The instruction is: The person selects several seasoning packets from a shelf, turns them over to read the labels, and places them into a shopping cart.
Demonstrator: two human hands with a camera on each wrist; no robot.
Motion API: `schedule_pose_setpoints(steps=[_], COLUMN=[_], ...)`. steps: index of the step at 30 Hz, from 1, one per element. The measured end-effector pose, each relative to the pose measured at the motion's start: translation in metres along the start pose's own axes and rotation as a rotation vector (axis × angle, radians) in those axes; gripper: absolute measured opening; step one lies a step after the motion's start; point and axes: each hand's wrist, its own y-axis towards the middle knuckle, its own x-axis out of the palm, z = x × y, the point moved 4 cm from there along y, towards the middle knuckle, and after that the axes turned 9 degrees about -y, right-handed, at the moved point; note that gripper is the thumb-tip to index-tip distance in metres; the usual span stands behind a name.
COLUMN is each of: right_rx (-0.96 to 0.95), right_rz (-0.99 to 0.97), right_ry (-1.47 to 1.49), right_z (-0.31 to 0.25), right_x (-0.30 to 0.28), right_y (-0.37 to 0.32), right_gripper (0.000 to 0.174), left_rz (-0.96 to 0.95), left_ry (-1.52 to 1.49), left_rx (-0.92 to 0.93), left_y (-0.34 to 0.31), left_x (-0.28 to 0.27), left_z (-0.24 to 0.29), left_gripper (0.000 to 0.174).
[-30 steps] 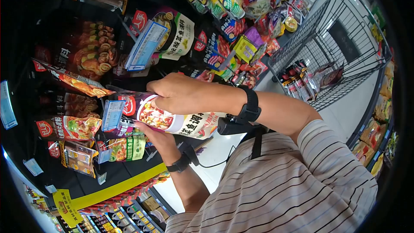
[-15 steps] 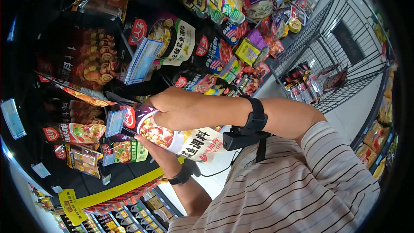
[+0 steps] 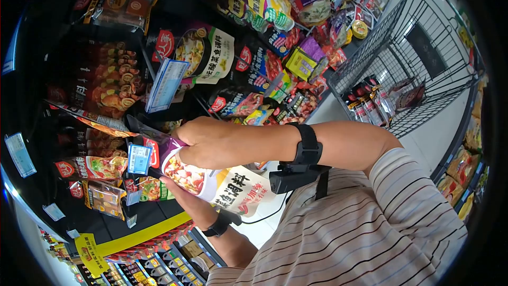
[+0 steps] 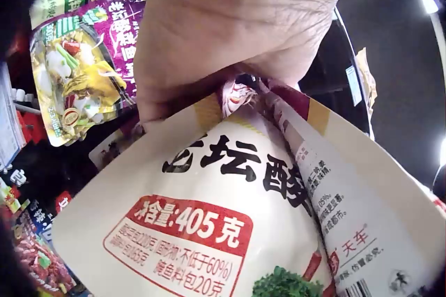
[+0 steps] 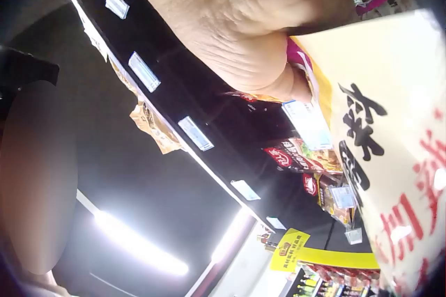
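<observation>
A seasoning pouch (image 3: 233, 188) with a bowl of fish pieces on its purple and cream front is held between both hands at the shelf. My right hand (image 3: 206, 143) grips its upper edge; the right wrist view shows the thumb pressed on the pouch (image 5: 411, 88). Lower down, my left hand (image 3: 180, 196) holds the opposite edge. In the left wrist view that hand (image 4: 244, 18) pinches the gathered pouch (image 4: 188, 165), where 405 grams is printed. A blue-edged price tag (image 3: 139, 159) hangs close beside the pouch. Most fingers are hidden behind it.
Hanging packets such as a purple and white pouch (image 3: 219, 55) crowd the black shelf. More price tags (image 3: 168, 82) stick out from it. A yellow shelf strip (image 3: 135, 233) runs along below. A wire shopping cart (image 3: 426, 50) with several packaged goods (image 3: 370, 106) stands at the upper right.
The pouch's free end has swung downward in the head view, so more of its cream part shows. Both hands keep hold; the right arm has lowered slightly.
</observation>
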Motion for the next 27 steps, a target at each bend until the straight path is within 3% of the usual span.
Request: schedule_pose_setpoints(steps=[4,8,11,12,16,19,20,23,25,27], right_rx=[-0.025,0.114,0.124,0.141,0.169,0.208,0.219,0.233,0.370,0.504], right_rz=[-0.027,-0.046,-0.055,-0.064,-0.049,-0.062,-0.069,-0.018,-0.079,-0.062], right_ry=[-0.023,0.034,0.095,0.093,0.053,0.110,0.144,0.162,0.182,0.351], right_z=[-0.003,0.005,0.015,0.022,0.024,0.023,0.025,0.046,0.049,0.046], right_x=[0.008,0.009,0.013,0.017,0.007,-0.008,-0.014,-0.019,-0.034,-0.049], right_y=[-0.003,-0.023,-0.042,-0.049,-0.079,-0.104,-0.113,-0.138,-0.158,-0.179], right_gripper=[0.024,0.025,0.026,0.029,0.026,0.029,0.032,0.037,0.043,0.045], left_rz=[0.043,-0.019,-0.137,-0.174,-0.019,-0.015,0.017,-0.015,-0.055,-0.102], left_ry=[0.036,0.205,0.359,0.463,0.722,0.288,0.171,0.189,0.230,0.364], left_rx=[0.038,0.103,0.052,0.135,0.271,-0.018,0.072,0.081,-0.014,0.061], left_y=[-0.011,-0.014,-0.020,-0.024,-0.041,-0.044,-0.042,-0.050,-0.059,-0.062], left_x=[0.004,-0.014,-0.035,-0.036,-0.032,-0.022,-0.014,0.002,0.021,0.033], left_z=[0.010,0.006,-0.002,-0.005,-0.009,-0.025,-0.034,-0.047,-0.049,-0.056], left_gripper=[0.068,0.059,0.063,0.053,0.039,0.035,0.035,0.036,0.034,0.031])
